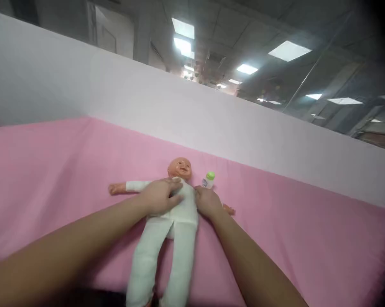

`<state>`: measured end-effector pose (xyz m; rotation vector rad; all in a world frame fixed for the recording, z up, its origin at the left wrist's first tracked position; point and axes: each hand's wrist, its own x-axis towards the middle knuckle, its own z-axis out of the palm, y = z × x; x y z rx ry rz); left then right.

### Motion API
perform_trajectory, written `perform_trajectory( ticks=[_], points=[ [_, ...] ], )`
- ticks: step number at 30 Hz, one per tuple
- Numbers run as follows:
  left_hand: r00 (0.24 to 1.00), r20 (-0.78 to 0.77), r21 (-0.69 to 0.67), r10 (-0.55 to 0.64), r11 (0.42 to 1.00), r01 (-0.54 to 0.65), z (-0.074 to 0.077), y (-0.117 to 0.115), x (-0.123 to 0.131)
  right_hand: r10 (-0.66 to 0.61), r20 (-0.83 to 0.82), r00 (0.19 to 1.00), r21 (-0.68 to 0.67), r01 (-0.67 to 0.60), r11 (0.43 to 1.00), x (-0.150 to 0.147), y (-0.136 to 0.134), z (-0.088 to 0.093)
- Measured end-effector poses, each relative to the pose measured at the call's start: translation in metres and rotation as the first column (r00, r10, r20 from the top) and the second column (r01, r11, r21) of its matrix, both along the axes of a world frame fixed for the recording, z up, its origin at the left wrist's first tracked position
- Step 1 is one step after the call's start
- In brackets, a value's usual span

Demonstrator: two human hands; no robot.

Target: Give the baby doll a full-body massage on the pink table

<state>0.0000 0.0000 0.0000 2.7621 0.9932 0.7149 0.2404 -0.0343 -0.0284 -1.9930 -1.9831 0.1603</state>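
Doll (185, 213) lies face up on a pink sheet (259, 213), head toward the white wall (166, 111) and legs toward the person. White cloth covers its trunk, legs and at least one arm; whether this is a suit or the doll's own body is hard to tell. The left hand (162, 198) is on the chest, palm down, fingers extended and thumb apart, a loose grip that seems to press or smooth and has hold of nothing visible. The right hand (209, 202) is at the doll's other side, just below the shoulder, fingers curled in; whether that grip pinches cloth or arm, or only touches, I cannot tell.

Near the right hand, on its far side, is a bottle (208, 181) with a green cap, held by neither hand.

As for progress, the doll is laid out with both arms outstretched and cloth in place over the trunk and legs, so the laying out looks done. The handling of the chest and side appears under way, not finished. How much is left cannot be judged, and the bottle's cap is on.
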Motion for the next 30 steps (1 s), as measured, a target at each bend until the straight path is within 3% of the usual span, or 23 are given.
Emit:
perform_trajectory(
  ticks=[3,6,9,11,13,14,16,21,25,30],
  points=[
    [0.983,-0.021,-0.024,0.182,0.983,-0.182,0.001,0.013,-0.004,0.05,-0.086,0.995,0.181,-0.034,0.983,0.0,0.003,-0.007],
    [0.953,-0.052,-0.044,0.3,0.952,-0.302,0.0,0.03,-0.01,0.133,-0.157,0.979,0.386,-0.063,0.921,-0.009,-0.004,-0.007],
    [0.934,-0.085,-0.093,0.347,0.931,-0.354,-0.006,0.046,-0.016,0.35,-0.16,0.923,0.487,-0.235,0.841,-0.029,-0.027,0.007],
    [0.929,-0.104,-0.11,0.355,0.925,-0.365,-0.01,0.053,-0.019,0.617,-0.111,0.779,0.429,-0.522,0.737,-0.047,-0.051,0.022],
    [0.93,-0.108,-0.103,0.351,0.927,-0.362,-0.014,0.057,-0.019,0.81,-0.104,0.577,0.334,-0.747,0.575,-0.064,-0.073,0.035],
    [0.932,-0.106,-0.099,0.347,0.929,-0.357,-0.015,0.058,-0.019,0.854,-0.106,0.509,0.281,-0.809,0.517,-0.071,-0.082,0.039],
    [0.934,-0.106,-0.091,0.34,0.932,-0.35,-0.017,0.058,-0.018,0.875,-0.092,0.475,0.224,-0.846,0.483,-0.08,-0.092,0.041],
    [0.931,-0.12,-0.086,0.344,0.931,-0.355,-0.019,0.058,-0.017,0.753,-0.042,0.656,0.083,-0.749,0.657,-0.075,-0.079,0.034],
    [0.936,-0.118,-0.1,0.332,0.934,-0.344,-0.018,0.057,-0.017,0.681,-0.07,0.729,-0.013,-0.683,0.73,-0.058,-0.059,0.036],
    [0.944,-0.093,-0.119,0.316,0.938,-0.326,-0.017,0.055,-0.019,0.544,-0.137,0.828,0.012,-0.548,0.836,-0.038,-0.039,0.029]
  ],
)
